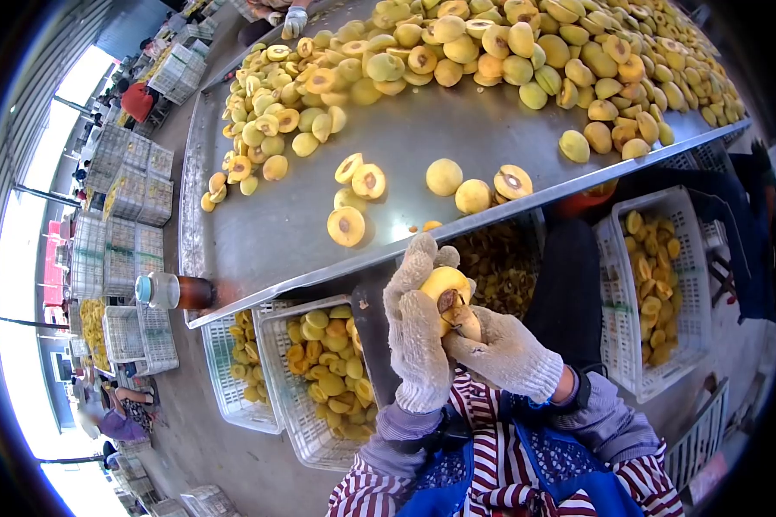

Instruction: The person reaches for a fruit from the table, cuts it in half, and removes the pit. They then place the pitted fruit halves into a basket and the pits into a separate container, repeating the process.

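Observation:
In the middle of the head view, my gloved left hand [418,323] is wrapped round a cut yellow peach [446,283] with its brown pit hollow facing up. My gloved right hand [513,349] is closed, thumb and fingertips right at the cut side of this peach. A small brownish piece [466,324] shows at those fingertips; I cannot tell what it is. Just beyond my hands, several peach halves [346,226] lie on the metal table [293,233], near its raised front edge.
A large heap of peaches [491,43] covers the table's far side. White crates of peach halves stand below, at left [319,431] and right [616,302]. A jar of dark liquid [177,291] is by the table's left edge. Another person's gloved hand [295,21] is at the far corner.

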Demonstrator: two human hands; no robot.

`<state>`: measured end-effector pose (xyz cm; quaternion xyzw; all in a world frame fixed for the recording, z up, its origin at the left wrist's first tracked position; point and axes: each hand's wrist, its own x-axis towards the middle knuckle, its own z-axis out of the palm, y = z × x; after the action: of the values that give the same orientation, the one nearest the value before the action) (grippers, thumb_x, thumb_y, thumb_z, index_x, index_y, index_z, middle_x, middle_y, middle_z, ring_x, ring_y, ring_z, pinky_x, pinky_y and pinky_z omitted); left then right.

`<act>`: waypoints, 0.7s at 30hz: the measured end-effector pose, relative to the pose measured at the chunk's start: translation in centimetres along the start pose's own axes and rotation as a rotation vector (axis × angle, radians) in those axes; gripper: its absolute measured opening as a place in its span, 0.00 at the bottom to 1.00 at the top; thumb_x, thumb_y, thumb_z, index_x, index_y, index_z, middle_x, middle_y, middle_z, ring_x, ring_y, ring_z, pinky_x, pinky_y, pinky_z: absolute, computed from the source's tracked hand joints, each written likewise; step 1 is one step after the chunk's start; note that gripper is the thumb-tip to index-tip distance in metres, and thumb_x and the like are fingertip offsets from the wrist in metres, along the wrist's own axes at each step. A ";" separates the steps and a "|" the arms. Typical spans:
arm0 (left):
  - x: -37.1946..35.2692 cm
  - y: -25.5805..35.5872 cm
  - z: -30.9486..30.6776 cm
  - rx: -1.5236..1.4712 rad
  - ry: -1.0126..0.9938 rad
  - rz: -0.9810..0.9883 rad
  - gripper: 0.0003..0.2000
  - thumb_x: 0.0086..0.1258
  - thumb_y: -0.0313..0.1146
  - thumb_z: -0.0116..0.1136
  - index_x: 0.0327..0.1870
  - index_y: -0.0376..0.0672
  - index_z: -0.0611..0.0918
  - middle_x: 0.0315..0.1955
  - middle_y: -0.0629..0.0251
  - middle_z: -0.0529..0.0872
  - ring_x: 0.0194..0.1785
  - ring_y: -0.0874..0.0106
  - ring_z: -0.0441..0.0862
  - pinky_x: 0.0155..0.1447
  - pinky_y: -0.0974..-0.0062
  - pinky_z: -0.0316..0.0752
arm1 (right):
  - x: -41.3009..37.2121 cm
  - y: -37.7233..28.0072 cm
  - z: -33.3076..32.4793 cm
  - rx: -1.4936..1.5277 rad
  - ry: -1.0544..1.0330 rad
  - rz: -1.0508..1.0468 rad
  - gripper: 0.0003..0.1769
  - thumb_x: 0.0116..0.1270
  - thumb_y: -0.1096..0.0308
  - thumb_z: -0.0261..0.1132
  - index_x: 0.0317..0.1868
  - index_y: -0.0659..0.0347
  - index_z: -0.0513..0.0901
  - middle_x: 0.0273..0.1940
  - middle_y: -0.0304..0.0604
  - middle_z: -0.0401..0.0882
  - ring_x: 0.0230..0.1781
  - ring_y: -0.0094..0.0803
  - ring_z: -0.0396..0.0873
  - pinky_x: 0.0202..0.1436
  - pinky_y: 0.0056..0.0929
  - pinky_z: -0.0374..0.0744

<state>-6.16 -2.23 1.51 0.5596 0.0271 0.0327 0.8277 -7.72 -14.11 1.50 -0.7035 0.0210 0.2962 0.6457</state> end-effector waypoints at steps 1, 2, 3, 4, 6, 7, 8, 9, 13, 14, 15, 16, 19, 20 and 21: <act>-0.1 0.0 0.1 0.061 -0.010 0.043 0.31 0.79 0.56 0.46 0.69 0.37 0.69 0.66 0.51 0.73 0.67 0.61 0.74 0.63 0.62 0.78 | 0.1 0.2 -0.1 0.087 -0.045 0.000 0.20 0.69 0.52 0.64 0.49 0.60 0.80 0.32 0.46 0.84 0.32 0.38 0.84 0.36 0.33 0.81; 0.0 0.2 0.2 0.100 -0.041 0.043 0.30 0.79 0.55 0.46 0.68 0.37 0.70 0.64 0.51 0.75 0.64 0.61 0.76 0.62 0.63 0.78 | 0.1 0.3 -0.2 0.174 -0.090 -0.002 0.19 0.70 0.53 0.64 0.47 0.61 0.80 0.29 0.44 0.83 0.27 0.33 0.83 0.32 0.30 0.80; 0.1 0.7 0.2 0.140 -0.073 0.042 0.30 0.79 0.55 0.46 0.67 0.36 0.71 0.61 0.51 0.77 0.61 0.62 0.79 0.60 0.65 0.79 | -0.1 0.0 -0.4 0.241 -0.150 0.061 0.17 0.71 0.54 0.64 0.45 0.60 0.80 0.27 0.41 0.81 0.24 0.29 0.80 0.27 0.27 0.77; 0.4 1.2 0.0 0.180 -0.104 0.043 0.30 0.79 0.55 0.46 0.67 0.35 0.72 0.59 0.50 0.79 0.58 0.63 0.81 0.59 0.67 0.79 | -0.3 -0.7 -0.7 0.308 -0.210 0.124 0.15 0.71 0.55 0.63 0.42 0.60 0.79 0.24 0.38 0.78 0.20 0.25 0.76 0.22 0.23 0.73; 1.2 2.5 -1.2 0.202 -0.224 -0.088 0.19 0.79 0.41 0.51 0.59 0.34 0.79 0.58 0.52 0.81 0.58 0.62 0.81 0.64 0.66 0.75 | -0.4 -1.1 -1.2 0.425 -0.346 0.215 0.14 0.72 0.56 0.63 0.37 0.59 0.78 0.20 0.34 0.74 0.14 0.19 0.71 0.15 0.19 0.66; 1.7 2.8 -1.7 0.272 -0.286 -0.091 0.18 0.79 0.40 0.52 0.56 0.34 0.80 0.55 0.53 0.83 0.58 0.63 0.82 0.63 0.66 0.76 | -0.4 -0.9 -1.6 0.472 -0.421 0.243 0.14 0.73 0.56 0.63 0.36 0.58 0.78 0.18 0.33 0.72 0.12 0.19 0.68 0.13 0.19 0.63; 2.1 2.8 -1.8 0.342 -0.349 -0.094 0.17 0.78 0.39 0.53 0.54 0.34 0.82 0.52 0.53 0.85 0.57 0.63 0.82 0.62 0.66 0.76 | -0.4 -0.7 -1.9 0.519 -0.496 0.271 0.14 0.73 0.56 0.63 0.34 0.57 0.77 0.17 0.32 0.71 0.10 0.18 0.66 0.10 0.18 0.60; 2.3 2.2 -1.7 0.370 -0.347 0.029 0.15 0.77 0.39 0.55 0.48 0.35 0.85 0.44 0.54 0.88 0.54 0.61 0.83 0.59 0.66 0.76 | -0.3 -0.3 -2.1 0.606 -0.528 0.352 0.13 0.72 0.59 0.65 0.34 0.58 0.77 0.16 0.32 0.70 0.09 0.17 0.65 0.09 0.19 0.60; 3.2 1.1 -1.8 0.442 -0.481 0.486 0.18 0.77 0.44 0.54 0.48 0.34 0.84 0.47 0.53 0.87 0.50 0.60 0.85 0.55 0.66 0.78 | -0.6 1.5 -2.1 0.836 -0.615 0.277 0.14 0.70 0.58 0.67 0.37 0.61 0.78 0.20 0.33 0.74 0.14 0.19 0.70 0.14 0.18 0.66; 2.7 1.3 -1.6 0.329 -0.461 0.297 0.21 0.76 0.49 0.53 0.48 0.36 0.83 0.47 0.52 0.86 0.49 0.61 0.85 0.52 0.66 0.80 | -0.7 1.5 -2.0 0.803 -0.584 0.276 0.14 0.70 0.58 0.67 0.37 0.61 0.78 0.21 0.33 0.75 0.15 0.18 0.71 0.16 0.17 0.67; 2.0 1.8 -1.3 0.215 -0.437 0.108 0.25 0.76 0.55 0.51 0.49 0.37 0.81 0.47 0.52 0.86 0.48 0.62 0.85 0.49 0.67 0.81 | -0.8 1.6 -1.9 0.770 -0.553 0.274 0.14 0.70 0.58 0.67 0.38 0.61 0.78 0.22 0.33 0.75 0.17 0.18 0.72 0.17 0.17 0.68; 1.6 2.1 -0.8 0.101 -0.411 -0.081 0.28 0.75 0.60 0.50 0.49 0.39 0.80 0.47 0.51 0.85 0.46 0.62 0.85 0.46 0.68 0.83 | -0.8 1.5 -1.8 0.738 -0.523 0.273 0.14 0.70 0.58 0.67 0.38 0.62 0.78 0.24 0.33 0.76 0.18 0.18 0.73 0.19 0.16 0.69; 2.2 1.4 -0.4 -0.444 -0.181 -0.455 0.26 0.76 0.58 0.50 0.52 0.38 0.78 0.46 0.53 0.83 0.44 0.63 0.85 0.37 0.72 0.84 | -0.5 0.6 -2.1 0.740 -0.784 0.089 0.14 0.70 0.59 0.66 0.39 0.61 0.78 0.26 0.33 0.77 0.21 0.17 0.74 0.21 0.16 0.71; 2.8 0.7 -1.0 -0.545 -0.134 -0.471 0.26 0.77 0.55 0.49 0.52 0.37 0.78 0.48 0.52 0.83 0.46 0.62 0.86 0.39 0.70 0.85 | -0.6 -0.5 -2.7 0.658 -0.886 0.125 0.15 0.71 0.57 0.66 0.39 0.61 0.77 0.22 0.32 0.75 0.17 0.17 0.71 0.19 0.15 0.70; 2.9 0.3 -1.9 -0.430 -0.086 -0.407 0.25 0.77 0.55 0.49 0.53 0.38 0.78 0.49 0.50 0.82 0.47 0.61 0.85 0.39 0.69 0.87 | -0.3 0.0 -2.7 0.630 -0.884 0.144 0.15 0.71 0.57 0.65 0.38 0.62 0.77 0.20 0.32 0.73 0.14 0.17 0.69 0.17 0.16 0.68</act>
<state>-3.38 -0.14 1.08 0.3553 0.0959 -0.1527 0.9172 -6.89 -16.71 1.61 -0.2812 -0.1167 0.5863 0.7507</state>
